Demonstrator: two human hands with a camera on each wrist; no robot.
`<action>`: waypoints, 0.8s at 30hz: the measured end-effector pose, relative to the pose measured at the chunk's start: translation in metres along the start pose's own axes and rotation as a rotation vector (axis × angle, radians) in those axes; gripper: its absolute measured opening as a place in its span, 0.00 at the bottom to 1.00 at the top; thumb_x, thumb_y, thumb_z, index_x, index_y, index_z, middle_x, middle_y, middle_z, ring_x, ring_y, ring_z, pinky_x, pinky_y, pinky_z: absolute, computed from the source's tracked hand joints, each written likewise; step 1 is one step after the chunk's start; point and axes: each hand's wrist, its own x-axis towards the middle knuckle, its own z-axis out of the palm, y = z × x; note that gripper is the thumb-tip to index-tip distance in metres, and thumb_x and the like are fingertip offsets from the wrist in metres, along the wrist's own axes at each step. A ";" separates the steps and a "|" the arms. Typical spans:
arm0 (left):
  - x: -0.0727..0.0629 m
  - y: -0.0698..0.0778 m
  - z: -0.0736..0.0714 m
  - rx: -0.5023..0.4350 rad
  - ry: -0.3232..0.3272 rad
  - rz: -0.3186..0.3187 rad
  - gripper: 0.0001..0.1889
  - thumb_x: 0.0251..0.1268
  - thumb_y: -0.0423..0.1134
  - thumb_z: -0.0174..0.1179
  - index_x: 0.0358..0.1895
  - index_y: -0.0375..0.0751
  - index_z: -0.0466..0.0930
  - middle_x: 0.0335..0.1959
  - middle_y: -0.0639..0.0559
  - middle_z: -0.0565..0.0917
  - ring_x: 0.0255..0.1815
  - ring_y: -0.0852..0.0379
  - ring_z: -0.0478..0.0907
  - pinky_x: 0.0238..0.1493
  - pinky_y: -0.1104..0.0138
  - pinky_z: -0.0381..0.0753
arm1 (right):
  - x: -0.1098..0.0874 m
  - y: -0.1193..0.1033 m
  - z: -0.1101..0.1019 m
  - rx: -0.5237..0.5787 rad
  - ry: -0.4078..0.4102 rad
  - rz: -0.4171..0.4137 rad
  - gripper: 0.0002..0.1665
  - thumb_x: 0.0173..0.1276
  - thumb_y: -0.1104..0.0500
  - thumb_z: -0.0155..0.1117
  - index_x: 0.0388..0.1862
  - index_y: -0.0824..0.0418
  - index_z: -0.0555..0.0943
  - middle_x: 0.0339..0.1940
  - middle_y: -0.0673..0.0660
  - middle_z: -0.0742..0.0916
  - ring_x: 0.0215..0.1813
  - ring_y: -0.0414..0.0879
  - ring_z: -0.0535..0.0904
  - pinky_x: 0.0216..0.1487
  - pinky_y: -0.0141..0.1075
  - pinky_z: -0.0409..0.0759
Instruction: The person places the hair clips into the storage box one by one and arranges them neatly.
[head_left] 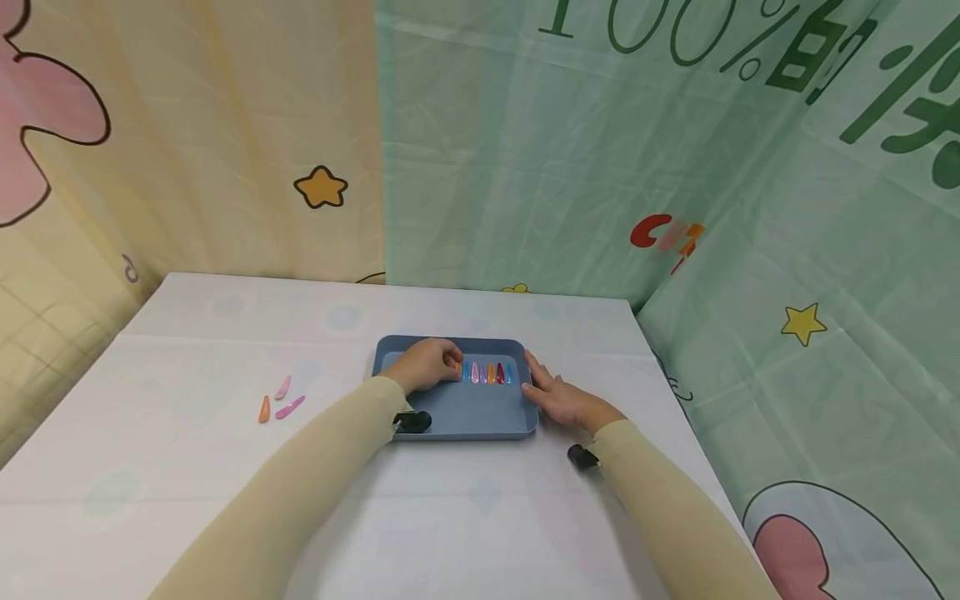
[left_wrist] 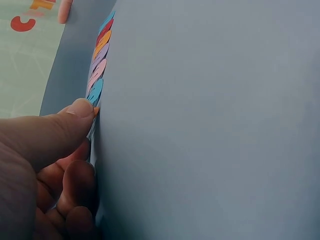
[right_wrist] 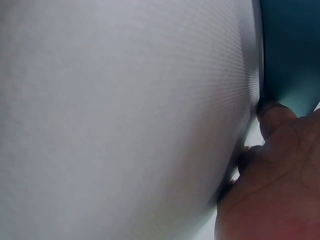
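A blue-grey tray (head_left: 472, 415) lies on the table, with a row of colourful snap hair clips (head_left: 491, 373) standing side by side across its middle. My left hand (head_left: 426, 365) reaches over the tray's left part and pinches an orange hair clip (left_wrist: 96, 112) between thumb and fingers at the row's left end, beside a blue clip (left_wrist: 95, 90). Most of that orange clip is hidden by the thumb. Against the tray's right rim rests my right hand (head_left: 564, 401), its fingers extended along the outside edge; the right wrist view shows it beside the tray wall (right_wrist: 290, 50).
Left of the tray, three loose hair clips lie on the white-covered table (head_left: 187, 442): a pale pink one (head_left: 282, 387), an orange one (head_left: 264, 409) and a brighter pink one (head_left: 290, 407). Printed curtains (head_left: 510, 183) hang behind the table and along its sides.
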 end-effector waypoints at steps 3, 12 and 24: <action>0.001 -0.002 0.001 0.006 0.006 0.005 0.15 0.67 0.41 0.73 0.54 0.44 0.86 0.39 0.53 0.86 0.40 0.57 0.81 0.52 0.59 0.80 | 0.001 0.000 0.000 0.002 0.001 0.004 0.45 0.85 0.35 0.40 0.88 0.38 0.31 0.90 0.56 0.43 0.87 0.71 0.31 0.83 0.68 0.33; 0.001 -0.003 0.003 0.001 0.019 0.012 0.15 0.67 0.40 0.73 0.53 0.42 0.86 0.39 0.53 0.86 0.40 0.57 0.80 0.51 0.61 0.80 | 0.002 0.002 0.001 0.000 0.008 0.005 0.45 0.85 0.35 0.40 0.88 0.38 0.31 0.90 0.56 0.42 0.87 0.70 0.30 0.83 0.68 0.33; -0.003 -0.001 0.003 -0.001 0.024 0.005 0.16 0.67 0.41 0.73 0.55 0.42 0.86 0.40 0.52 0.86 0.41 0.56 0.80 0.52 0.61 0.80 | 0.002 0.002 0.002 0.007 0.008 -0.006 0.45 0.86 0.36 0.39 0.88 0.39 0.30 0.90 0.56 0.42 0.87 0.70 0.30 0.83 0.68 0.33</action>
